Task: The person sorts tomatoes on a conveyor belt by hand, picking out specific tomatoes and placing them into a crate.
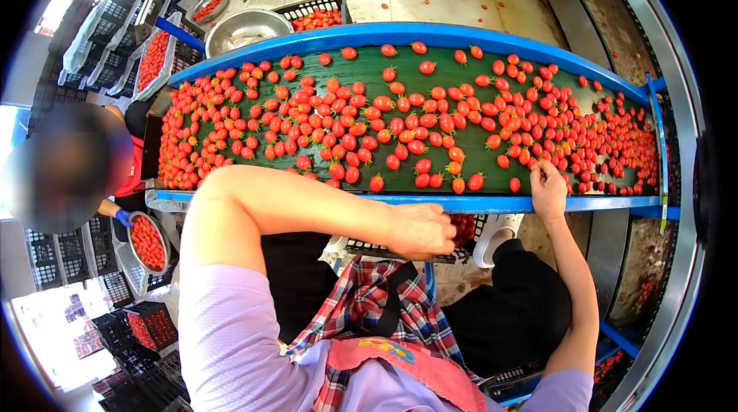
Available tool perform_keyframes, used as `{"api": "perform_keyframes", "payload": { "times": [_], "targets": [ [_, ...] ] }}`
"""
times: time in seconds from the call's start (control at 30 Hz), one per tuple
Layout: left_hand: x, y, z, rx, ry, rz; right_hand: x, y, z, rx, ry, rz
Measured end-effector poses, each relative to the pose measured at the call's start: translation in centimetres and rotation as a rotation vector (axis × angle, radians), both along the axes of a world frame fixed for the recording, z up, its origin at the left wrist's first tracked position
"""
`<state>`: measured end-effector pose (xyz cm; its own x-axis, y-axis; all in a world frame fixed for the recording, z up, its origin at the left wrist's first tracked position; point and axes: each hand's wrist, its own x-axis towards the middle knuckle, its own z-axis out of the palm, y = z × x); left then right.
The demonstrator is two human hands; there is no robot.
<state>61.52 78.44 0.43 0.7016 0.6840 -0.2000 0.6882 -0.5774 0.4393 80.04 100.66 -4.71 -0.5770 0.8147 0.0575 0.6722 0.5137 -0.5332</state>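
Many red cherry tomatoes lie scattered over a green conveyor belt with blue side rails, packed more densely at both ends. My left hand, its fingers curled, is just on my side of the near blue rail, above a black crate; whether anything is in it is hidden. My right hand is over the near rail, farther right, with fingers bent at the belt's edge. Its fingertips are beside the tomatoes, and I cannot tell if they grip one.
A steel bowl and a black crate of tomatoes stand beyond the far rail. At left, a person's blue-gloved hand holds a bowl of tomatoes. Stacked crates stand at far left. Under the near rail is a crate.
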Motion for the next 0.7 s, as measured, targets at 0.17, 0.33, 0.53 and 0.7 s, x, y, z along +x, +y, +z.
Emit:
{"api": "perform_keyframes", "payload": {
  "times": [0.17,0.33,0.53,0.7],
  "targets": [
    [-3.2,2.1,-1.4,0.475,-0.224,0.053,1.0,1.0,-0.2,0.033,0.010,0.005],
    [-15.2,-1.8,-2.7,0.298,0.177,0.170,1.8,2.0,-0.2,0.038,0.016,0.007],
    [-22.0,-3.3,-7.5,0.220,0.496,1.357,2.6,3.3,-0.6,0.049,0.020,0.008],
    [-28.0,-8.7,-9.3,-0.043,0.442,1.911,2.9,4.1,-0.7,0.023,0.038,0.010]
  ]
}}
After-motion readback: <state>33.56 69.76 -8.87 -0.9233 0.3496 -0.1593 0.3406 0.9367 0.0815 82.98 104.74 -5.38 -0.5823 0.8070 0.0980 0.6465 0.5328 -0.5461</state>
